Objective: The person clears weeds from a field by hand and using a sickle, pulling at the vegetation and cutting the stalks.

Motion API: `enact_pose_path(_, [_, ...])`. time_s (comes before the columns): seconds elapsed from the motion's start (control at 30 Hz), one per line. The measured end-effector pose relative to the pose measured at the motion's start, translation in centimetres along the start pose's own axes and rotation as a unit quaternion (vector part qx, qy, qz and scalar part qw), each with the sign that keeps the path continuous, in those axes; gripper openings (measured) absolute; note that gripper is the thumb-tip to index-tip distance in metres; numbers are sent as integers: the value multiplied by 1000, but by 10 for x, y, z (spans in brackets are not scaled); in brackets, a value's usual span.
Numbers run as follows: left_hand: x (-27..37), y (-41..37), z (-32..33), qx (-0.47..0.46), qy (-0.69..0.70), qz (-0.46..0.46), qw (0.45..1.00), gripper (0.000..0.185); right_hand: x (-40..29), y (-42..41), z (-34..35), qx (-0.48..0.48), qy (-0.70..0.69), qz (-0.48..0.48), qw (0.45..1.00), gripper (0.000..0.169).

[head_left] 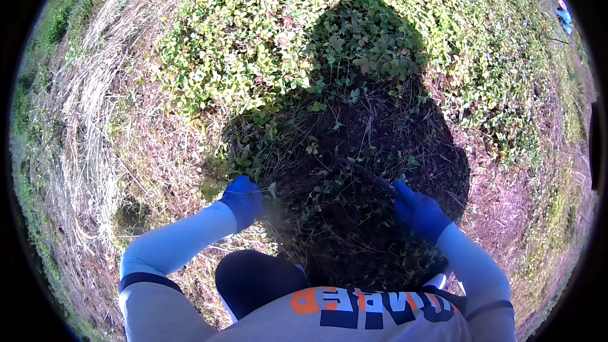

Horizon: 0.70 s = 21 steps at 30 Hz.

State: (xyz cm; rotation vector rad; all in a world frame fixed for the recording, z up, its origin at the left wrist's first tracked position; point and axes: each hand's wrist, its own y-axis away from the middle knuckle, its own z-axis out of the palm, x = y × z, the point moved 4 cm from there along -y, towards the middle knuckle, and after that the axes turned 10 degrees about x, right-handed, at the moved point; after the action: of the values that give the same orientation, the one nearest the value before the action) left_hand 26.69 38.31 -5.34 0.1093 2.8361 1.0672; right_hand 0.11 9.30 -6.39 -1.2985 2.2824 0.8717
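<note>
My left hand (243,203), in a blue glove, is a fist low over the ground, at the left edge of my shadow. A bunch of leafy weeds (214,181) sticks out of it, blurred in part. My right hand (422,213), gloved likewise, grips a thin dark hand tool (369,174) that points up and left into the shaded ground. Shadow hides the tool's far end, so its exact kind is unclear. Between my hands lie cut or pulled stems and dry grass (327,204) on dark soil.
Dense low leafy plants (237,33) cover the ground ahead. Long dry straw (85,128) lies to the left. My bent knee (256,280) is close behind my left hand. Far off at the upper right is another person (564,16) in blue.
</note>
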Motion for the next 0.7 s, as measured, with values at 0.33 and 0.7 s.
enact_pose_path(0.33, [-14, -138, -127, 103, 362, -53, 925, 85, -21, -17, -20, 150, -201, 147, 957, 61])
enact_pose_path(0.7, [9, -156, -37, -66, 147, -10, 987, 70, -27, -18, 5, 49, -108, 84, 989, 59])
